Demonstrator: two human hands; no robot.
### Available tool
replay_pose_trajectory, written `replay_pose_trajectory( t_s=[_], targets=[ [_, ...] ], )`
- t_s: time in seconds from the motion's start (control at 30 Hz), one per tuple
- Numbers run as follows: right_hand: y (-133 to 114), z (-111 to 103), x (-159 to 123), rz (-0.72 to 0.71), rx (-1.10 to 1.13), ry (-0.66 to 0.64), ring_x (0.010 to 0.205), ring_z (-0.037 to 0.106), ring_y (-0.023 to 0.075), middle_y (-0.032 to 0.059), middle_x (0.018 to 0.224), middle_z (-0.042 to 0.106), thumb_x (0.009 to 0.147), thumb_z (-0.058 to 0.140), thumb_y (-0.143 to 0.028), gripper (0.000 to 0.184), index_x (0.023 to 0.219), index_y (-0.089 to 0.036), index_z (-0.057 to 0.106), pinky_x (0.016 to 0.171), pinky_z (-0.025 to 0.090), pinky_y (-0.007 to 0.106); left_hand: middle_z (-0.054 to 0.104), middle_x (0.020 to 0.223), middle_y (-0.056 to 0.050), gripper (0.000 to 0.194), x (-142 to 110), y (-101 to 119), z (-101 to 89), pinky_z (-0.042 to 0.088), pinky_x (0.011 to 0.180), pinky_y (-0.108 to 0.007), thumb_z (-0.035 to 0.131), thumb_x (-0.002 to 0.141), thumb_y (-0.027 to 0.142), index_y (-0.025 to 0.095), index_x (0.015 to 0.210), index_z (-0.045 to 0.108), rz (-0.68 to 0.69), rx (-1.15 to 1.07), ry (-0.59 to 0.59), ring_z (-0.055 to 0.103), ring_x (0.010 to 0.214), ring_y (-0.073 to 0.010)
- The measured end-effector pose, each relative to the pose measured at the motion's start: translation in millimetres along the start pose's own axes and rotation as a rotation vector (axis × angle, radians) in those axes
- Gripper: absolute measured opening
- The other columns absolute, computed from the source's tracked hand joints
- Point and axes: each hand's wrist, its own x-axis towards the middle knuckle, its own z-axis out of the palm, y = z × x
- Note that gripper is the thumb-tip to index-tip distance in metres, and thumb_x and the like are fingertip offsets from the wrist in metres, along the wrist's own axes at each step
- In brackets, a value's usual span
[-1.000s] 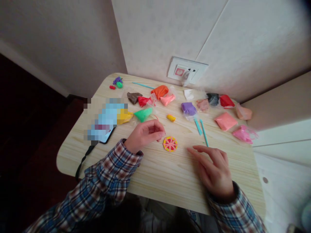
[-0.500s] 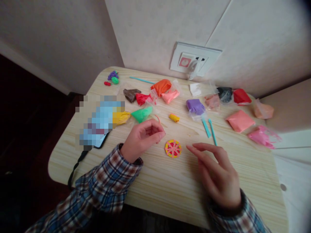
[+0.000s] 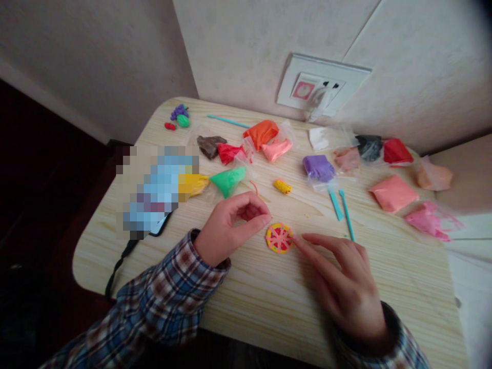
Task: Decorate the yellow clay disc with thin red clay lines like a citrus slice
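Observation:
A small round clay pizza lies flat on the wooden table, with a yellow rim, red filling and pink strips across it. At its right edge, an outstretched fingertip of my right hand touches it; the fingers are extended and hold nothing. My left hand hovers just left of the pizza, thumb and forefinger pinched together. Whatever may be between them is too small to make out. Behind my left hand lie a thin pink clay strip and a short yellow clay roll.
Bags of coloured clay cover the back, among them green, orange, purple and pink. Blue modelling tools lie at right. A blurred phone with a strap is at left, tiny clay fruits behind it.
My right hand has moved left so that its fingertip meets the pizza's edge. My left hand keeps its pinch. The view has shifted slightly.

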Motion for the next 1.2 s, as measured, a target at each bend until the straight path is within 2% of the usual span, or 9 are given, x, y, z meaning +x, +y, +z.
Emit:
replay_pose_trajectory(
  t_s=[0.47,0.7,0.97,1.2],
  targets=[
    [-0.3,7.0,9.2,0.065,-0.047,-0.022,0.1,0.052,0.0258,0.0122,0.115,0.054,0.082,0.044,-0.007,0.052,0.132,-0.021,0.047,0.082,0.038,0.041,0.057,0.068,0.001,0.006,-0.1,-0.1,4.6,0.046,0.063,-0.022,0.056,0.077,0.017,0.013,0.072,0.056,-0.027,0.136,0.005,0.055,0.066,-0.0101],
    [0.2,6.8,10.8,0.055,-0.05,-0.033,0.1,0.051,0.0257,0.0129,0.115,0.053,0.082,0.043,-0.005,0.048,0.127,-0.018,0.052,0.082,0.037,0.042,0.059,0.068,0.0,0.005,0.3,1.0,4.2,0.047,0.064,-0.022,0.057,0.077,0.016,0.013,0.073,0.058,-0.028,0.161,-0.009,0.056,0.066,-0.0102],
    [1.2,2.5,7.9,0.114,0.056,0.086,0.1,0.052,0.0231,0.0106,0.112,0.054,0.083,0.042,-0.006,0.044,0.125,-0.018,0.052,0.081,0.039,0.039,0.059,0.069,0.0,0.006,0.3,-1.0,3.4,0.046,0.064,-0.022,0.058,0.077,0.016,0.013,0.072,0.059,-0.004,0.155,-0.024,0.055,0.067,-0.0101],
    [-12.2,7.8,19.3,0.12,0.105,0.152,0.1,0.052,0.0219,0.0103,0.109,0.055,0.082,0.044,-0.003,0.04,0.118,-0.016,0.055,0.081,0.042,0.038,0.059,0.071,0.0,0.006,-0.2,-2.1,1.7,0.045,0.064,-0.022,0.06,0.076,0.018,0.012,0.074,0.06,0.016,0.102,-0.088,0.055,0.068,-0.0103]
  ],
)
